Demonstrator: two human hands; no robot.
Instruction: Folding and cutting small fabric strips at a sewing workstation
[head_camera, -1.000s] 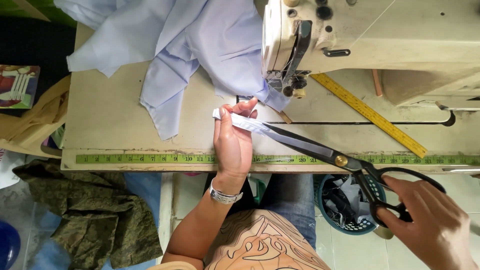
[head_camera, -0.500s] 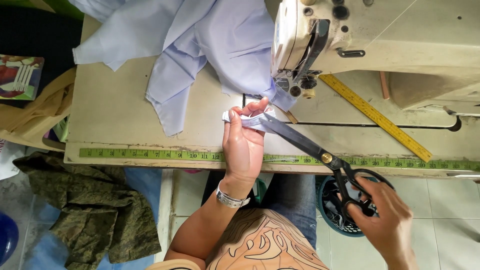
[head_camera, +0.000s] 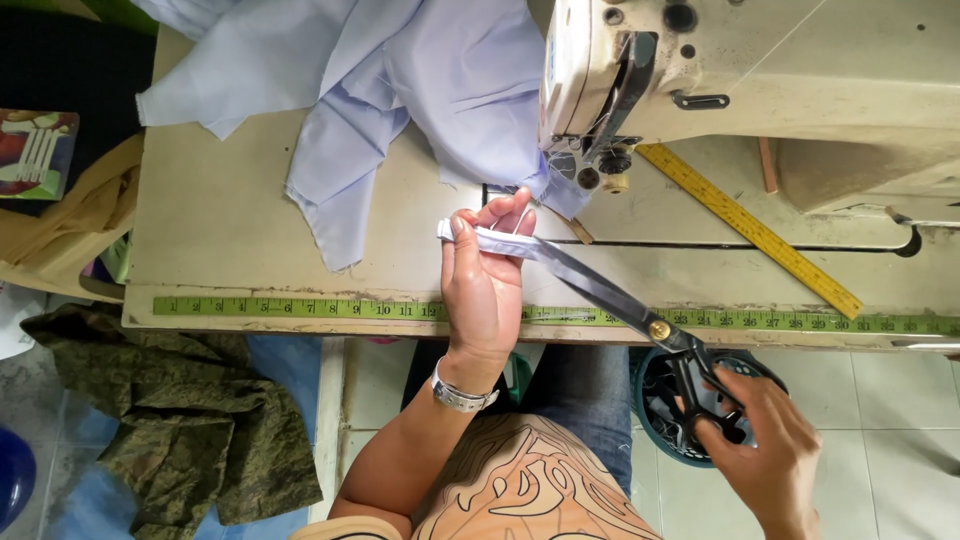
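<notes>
My left hand (head_camera: 486, 285) pinches a narrow strip of pale fabric (head_camera: 480, 238) above the front of the sewing table (head_camera: 240, 215). My right hand (head_camera: 768, 450) grips the black handles of large scissors (head_camera: 620, 300), below the table edge. The blades point up and left and reach the strip beside my left fingers. A heap of pale lilac cloth (head_camera: 400, 80) lies on the table and runs under the cream sewing machine (head_camera: 740, 70), just above my left hand.
A green measuring tape (head_camera: 300, 308) runs along the table's front edge. A yellow ruler (head_camera: 750, 230) lies slantwise at the right. Camouflage cloth (head_camera: 170, 410) lies on the floor at left. A dark bin (head_camera: 660, 400) with scraps sits under the scissors.
The scissors have slid further left along the strip toward my left fingers, and my right hand has drawn closer to the table. My left hand stays holding the strip.
</notes>
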